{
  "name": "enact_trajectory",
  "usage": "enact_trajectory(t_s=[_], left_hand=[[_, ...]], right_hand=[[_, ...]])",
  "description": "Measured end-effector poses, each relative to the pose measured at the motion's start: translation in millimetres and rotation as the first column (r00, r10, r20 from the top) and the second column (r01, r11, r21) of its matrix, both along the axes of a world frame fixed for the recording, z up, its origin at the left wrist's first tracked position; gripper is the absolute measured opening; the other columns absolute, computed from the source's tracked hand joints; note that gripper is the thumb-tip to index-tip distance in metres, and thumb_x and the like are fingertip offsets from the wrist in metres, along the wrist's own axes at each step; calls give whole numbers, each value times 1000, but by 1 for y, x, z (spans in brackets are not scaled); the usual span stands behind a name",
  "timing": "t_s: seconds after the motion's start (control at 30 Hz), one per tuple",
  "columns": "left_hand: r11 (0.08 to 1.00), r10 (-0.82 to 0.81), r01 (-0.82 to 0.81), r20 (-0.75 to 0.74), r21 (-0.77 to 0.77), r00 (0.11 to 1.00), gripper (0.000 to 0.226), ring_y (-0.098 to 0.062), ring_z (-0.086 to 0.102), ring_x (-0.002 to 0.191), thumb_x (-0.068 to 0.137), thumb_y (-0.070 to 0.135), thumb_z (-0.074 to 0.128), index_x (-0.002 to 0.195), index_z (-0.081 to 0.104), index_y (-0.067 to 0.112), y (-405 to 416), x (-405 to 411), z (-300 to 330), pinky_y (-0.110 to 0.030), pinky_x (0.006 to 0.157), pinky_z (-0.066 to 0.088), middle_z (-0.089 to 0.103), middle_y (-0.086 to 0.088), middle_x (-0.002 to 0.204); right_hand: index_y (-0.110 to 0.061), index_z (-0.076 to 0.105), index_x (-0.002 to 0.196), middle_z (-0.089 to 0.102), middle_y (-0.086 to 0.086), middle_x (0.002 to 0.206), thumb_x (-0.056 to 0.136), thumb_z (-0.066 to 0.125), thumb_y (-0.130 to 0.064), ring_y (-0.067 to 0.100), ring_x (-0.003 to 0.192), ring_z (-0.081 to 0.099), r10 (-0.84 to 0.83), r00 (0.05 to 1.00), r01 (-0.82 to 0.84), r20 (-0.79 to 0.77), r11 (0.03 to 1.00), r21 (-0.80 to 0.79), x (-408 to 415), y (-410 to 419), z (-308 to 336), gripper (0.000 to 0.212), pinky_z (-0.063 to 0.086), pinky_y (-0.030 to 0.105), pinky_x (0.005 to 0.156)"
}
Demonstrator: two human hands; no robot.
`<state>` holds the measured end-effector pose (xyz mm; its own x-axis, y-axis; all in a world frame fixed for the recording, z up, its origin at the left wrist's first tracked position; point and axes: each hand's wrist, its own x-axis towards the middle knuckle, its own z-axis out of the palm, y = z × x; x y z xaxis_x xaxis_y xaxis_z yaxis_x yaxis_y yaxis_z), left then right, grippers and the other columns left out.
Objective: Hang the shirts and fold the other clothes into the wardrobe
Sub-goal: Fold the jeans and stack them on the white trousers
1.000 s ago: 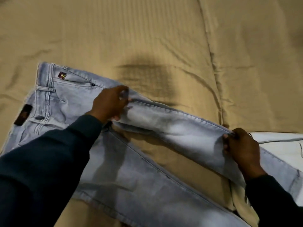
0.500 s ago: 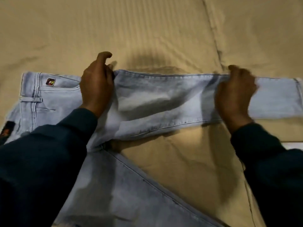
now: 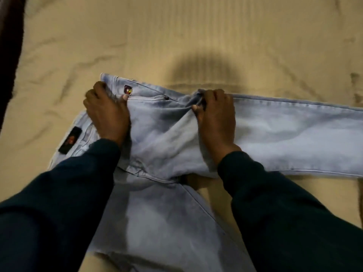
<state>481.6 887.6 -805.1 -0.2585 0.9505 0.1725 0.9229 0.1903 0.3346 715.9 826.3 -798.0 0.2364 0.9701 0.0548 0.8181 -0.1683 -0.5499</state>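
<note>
The pale blue jeans lie on the tan bedsheet, one leg running out to the right, the other toward the camera. The left hand has its fingers curled over the waistband, gripping the denim beside the small pocket badge. The right hand pinches a bunched fold of denim at the upper seam, thumb beneath the curled fingers. A dark waist patch sits left of the left wrist.

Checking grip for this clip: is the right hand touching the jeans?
Touching. The head view shows the right hand with fingers curled into a bunched fold of the jeans, no gap.
</note>
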Motion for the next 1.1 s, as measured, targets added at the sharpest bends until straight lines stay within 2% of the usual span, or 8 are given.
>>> enact_trajectory(t_s=[0.27,0.43,0.53,0.63,0.7,0.77,0.9,1.1], left_hand=[[999,30,-20,338,-33,941,50,-32,57,87,86,51,68,97,61,3,19,-30,7,-34,69,35,66,-19,97],[999,6,19,468,-48,884,42,-24,55,92,82,59,64,83,50,20,22,-48,26,-49,88,49,61,-12,95],[985,18,-117,595,129,803,23,-13,52,82,81,37,62,77,42,28,45,-67,47,-35,78,50,54,8,83],[946,25,-166,450,277,893,16,-11,45,80,81,30,53,77,38,28,66,-83,68,-32,73,40,49,9,80],[964,157,-205,263,167,952,28,-23,54,109,86,36,53,112,54,27,65,-87,60,-39,93,40,58,-6,117],[973,221,-226,108,39,969,61,-36,33,143,95,38,50,149,35,14,37,-73,41,-44,113,25,35,-19,153],[970,-232,231,6,-70,973,61,-31,14,153,106,47,27,159,20,19,-46,-43,-7,-49,122,15,13,-8,167],[955,-296,296,-61,-9,953,56,-22,12,154,108,45,27,159,22,21,-54,-57,-35,-42,124,10,16,-1,167]], right_hand=[[-26,46,142,65,7,116,102,45,-30,29,108,54,-111,994,111,-13,994,6,2,3,0,40,41,37,77],[-21,60,105,67,13,105,94,62,-36,36,95,58,62,995,-32,78,940,-339,28,31,51,18,37,35,69],[-16,61,101,68,12,101,94,62,-35,36,97,59,1,999,6,51,990,-141,13,62,73,20,31,33,69],[-16,55,123,66,10,111,97,57,-31,33,107,58,3,999,-1,-35,997,78,-30,98,79,29,36,34,79],[-15,43,143,57,12,134,99,55,-38,32,127,49,65,998,-64,-17,997,44,-57,97,66,51,37,41,100],[-11,33,152,39,13,154,102,45,-45,31,145,30,88,996,-88,-2,994,-62,-74,71,34,61,27,45,116],[-14,10,160,5,7,167,103,25,-55,24,154,1,182,960,-163,211,981,-104,-70,10,-28,71,3,42,124],[-15,2,160,-7,7,167,102,28,-57,23,154,-10,217,963,-195,159,970,-145,-71,18,-30,76,-7,39,122]])
